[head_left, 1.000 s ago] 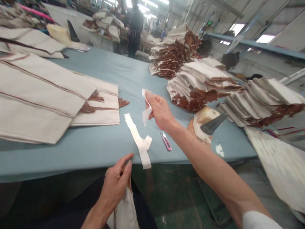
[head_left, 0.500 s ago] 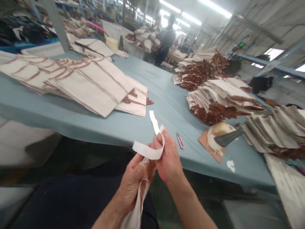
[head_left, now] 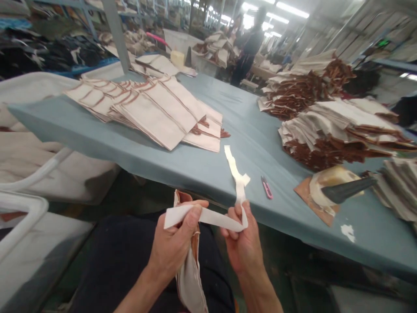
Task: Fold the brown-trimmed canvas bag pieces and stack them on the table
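Note:
Over my lap, both hands stretch a white paper strip [head_left: 208, 216] between them. My left hand [head_left: 174, 243] pinches the strip's left end and also grips a cream cloth bag with brown trim [head_left: 190, 269] that hangs down over my dark trousers. Pinching the right end is my right hand [head_left: 243, 241], fingers closed. Another white strip [head_left: 236, 171] lies on the blue table [head_left: 182, 165] just beyond my right hand, its near end at the table's edge. Small pink snips [head_left: 266, 187] lie beside it.
Flat cream bags [head_left: 153, 108] fan across the table's left. Tall stacks of bags with brown handles [head_left: 329, 130] fill the right. A round dish with a dark cone tool [head_left: 335, 189] sits near the front edge. White bins [head_left: 35, 182] stand at left. A person [head_left: 247, 48] stands far behind.
My right hand came back from the table with the strip to my lap. Both hands have since drawn the curled strip out straight, and the view has swung left.

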`<state>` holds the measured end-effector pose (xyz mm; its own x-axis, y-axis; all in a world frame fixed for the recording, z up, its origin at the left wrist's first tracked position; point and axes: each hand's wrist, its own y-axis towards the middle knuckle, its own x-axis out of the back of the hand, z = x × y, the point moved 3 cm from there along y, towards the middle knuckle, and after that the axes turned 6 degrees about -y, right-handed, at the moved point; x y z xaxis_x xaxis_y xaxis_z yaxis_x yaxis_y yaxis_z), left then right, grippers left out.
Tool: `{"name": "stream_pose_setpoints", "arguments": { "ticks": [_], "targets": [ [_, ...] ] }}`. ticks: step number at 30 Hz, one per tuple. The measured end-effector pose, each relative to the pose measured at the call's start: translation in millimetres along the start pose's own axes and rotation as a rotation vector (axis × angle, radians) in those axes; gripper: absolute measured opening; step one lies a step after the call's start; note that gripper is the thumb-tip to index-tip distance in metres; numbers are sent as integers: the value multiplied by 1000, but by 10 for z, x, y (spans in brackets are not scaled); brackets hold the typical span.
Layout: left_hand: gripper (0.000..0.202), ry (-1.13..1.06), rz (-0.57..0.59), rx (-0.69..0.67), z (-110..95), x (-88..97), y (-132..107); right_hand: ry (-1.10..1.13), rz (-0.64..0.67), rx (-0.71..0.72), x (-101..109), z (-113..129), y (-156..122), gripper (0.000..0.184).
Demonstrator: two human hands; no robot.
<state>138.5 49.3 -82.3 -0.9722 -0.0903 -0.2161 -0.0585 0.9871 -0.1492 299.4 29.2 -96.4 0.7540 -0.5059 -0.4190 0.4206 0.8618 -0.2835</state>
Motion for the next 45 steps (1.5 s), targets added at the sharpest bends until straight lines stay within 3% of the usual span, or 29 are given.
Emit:
{"name": "stream_pose_setpoints", "arguments": {
  "ticks": [5,14,21,26,35,38,45],
  "targets": [
    [41,48,45,36,-56,117,-47,35,-37,46,49,151,-31,67],
    [48,-103,86,234,77,149,-106,25,-2,83,0,299,-293,68],
    [56,-156,111,289,76,161,-122,-26,-4,142,38,374,-308,66],
    [71,-77,255,272,28,206,-145,-77,-47,250,100,471,-243,64],
    [62,91,484,187,-174,249,-180,-188,-107,429,196,585,-119,61],
    [66,126,442,180,-157,213,-164,-195,-136,438,218,574,-92,58],
    [59,87,130,255,17,353,-97,-282,-247,448,409,402,-12,54]
  ]
}}
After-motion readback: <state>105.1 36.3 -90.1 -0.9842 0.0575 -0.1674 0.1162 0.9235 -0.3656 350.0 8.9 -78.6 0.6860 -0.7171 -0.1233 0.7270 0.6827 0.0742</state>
